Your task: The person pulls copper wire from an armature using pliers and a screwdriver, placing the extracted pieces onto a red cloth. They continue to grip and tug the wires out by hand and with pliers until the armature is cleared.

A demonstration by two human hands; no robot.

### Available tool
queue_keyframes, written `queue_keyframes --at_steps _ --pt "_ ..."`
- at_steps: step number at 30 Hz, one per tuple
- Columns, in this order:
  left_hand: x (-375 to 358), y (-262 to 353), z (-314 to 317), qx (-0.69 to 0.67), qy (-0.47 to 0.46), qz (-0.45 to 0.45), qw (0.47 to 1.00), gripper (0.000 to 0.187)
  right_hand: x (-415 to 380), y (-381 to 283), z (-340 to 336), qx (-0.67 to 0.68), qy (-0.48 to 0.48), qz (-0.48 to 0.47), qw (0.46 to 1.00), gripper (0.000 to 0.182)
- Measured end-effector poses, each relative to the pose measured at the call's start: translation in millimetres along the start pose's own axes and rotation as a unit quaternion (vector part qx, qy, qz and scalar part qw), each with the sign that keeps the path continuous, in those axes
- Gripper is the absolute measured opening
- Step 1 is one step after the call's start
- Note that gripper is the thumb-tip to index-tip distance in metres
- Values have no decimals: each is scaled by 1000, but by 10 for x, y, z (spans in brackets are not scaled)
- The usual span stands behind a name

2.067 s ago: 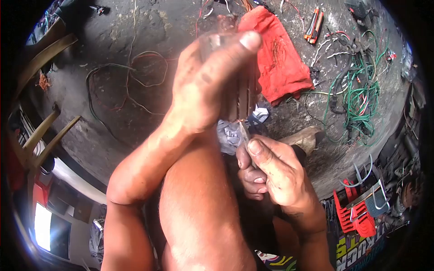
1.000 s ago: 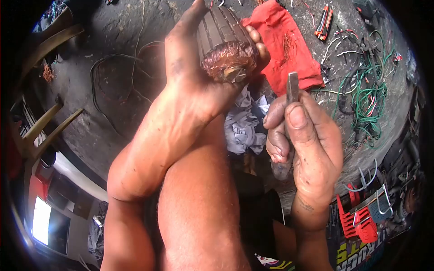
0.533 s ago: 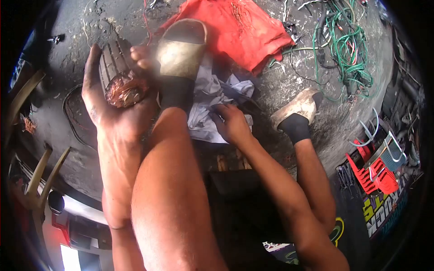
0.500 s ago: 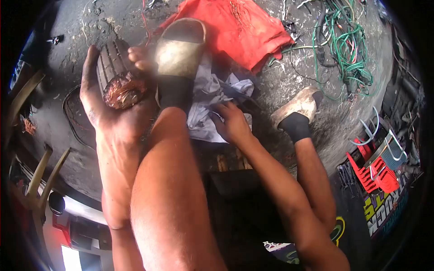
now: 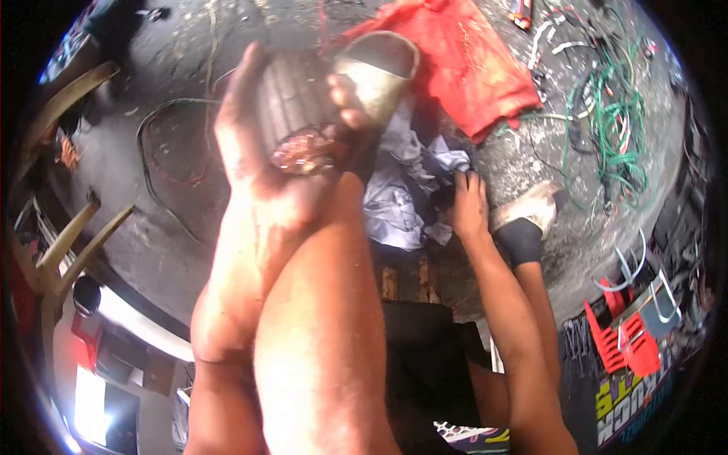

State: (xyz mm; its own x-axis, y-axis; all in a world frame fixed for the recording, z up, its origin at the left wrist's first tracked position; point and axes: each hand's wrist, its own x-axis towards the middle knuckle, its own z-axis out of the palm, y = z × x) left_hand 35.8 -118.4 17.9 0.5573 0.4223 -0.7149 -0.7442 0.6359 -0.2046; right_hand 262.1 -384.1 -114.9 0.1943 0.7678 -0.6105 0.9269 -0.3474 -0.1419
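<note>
My left hand [image 5: 277,189] is closed around a motor armature [image 5: 292,98], a dark grooved cylinder with copper windings [image 5: 311,150] at its near end. It is held up over the floor, left of my sandalled foot, and motion blurs it a little. Down by the floor, my right hand [image 5: 472,208] has its fingers bent together at the right edge of a crumpled grey-white cloth [image 5: 394,216]. The fingertips meet a bunched fold of it, partly hidden.
A red cloth [image 5: 470,68] with copper-coloured strands on it lies beyond my sandal [image 5: 383,87]. Tangled green wires [image 5: 618,144] are on the right. Red plastic pieces [image 5: 637,345] sit at the lower right, wooden legs [image 5: 68,243] at the left, and a dark cable [image 5: 144,144] on the floor.
My right hand has moved to the cloth's right edge, its fingers drawn together, and the cloth's folds have shifted. The view has swung, so most things appear farther right.
</note>
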Motion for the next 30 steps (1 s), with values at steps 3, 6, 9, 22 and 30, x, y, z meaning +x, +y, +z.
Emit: queue_keyframes --at_steps 3,6,9,22,30 --pt "6 31 -20 27 -47 8 999 51 33 -14 -63 36 -44 -1 998 68" --pt "2 73 -1 46 -71 4 996 53 9 -133 -241 87 -38 61 994 62" --pt "10 31 -67 -10 -110 27 993 54 1 -214 -556 127 -48 62 989 46" --pt "-115 -25 236 206 -31 207 956 53 -278 -890 -2165 377 -164 -166 896 63" --pt "-63 15 218 222 -98 296 924 50 -395 -1336 -2390 397 -152 -148 893 73"
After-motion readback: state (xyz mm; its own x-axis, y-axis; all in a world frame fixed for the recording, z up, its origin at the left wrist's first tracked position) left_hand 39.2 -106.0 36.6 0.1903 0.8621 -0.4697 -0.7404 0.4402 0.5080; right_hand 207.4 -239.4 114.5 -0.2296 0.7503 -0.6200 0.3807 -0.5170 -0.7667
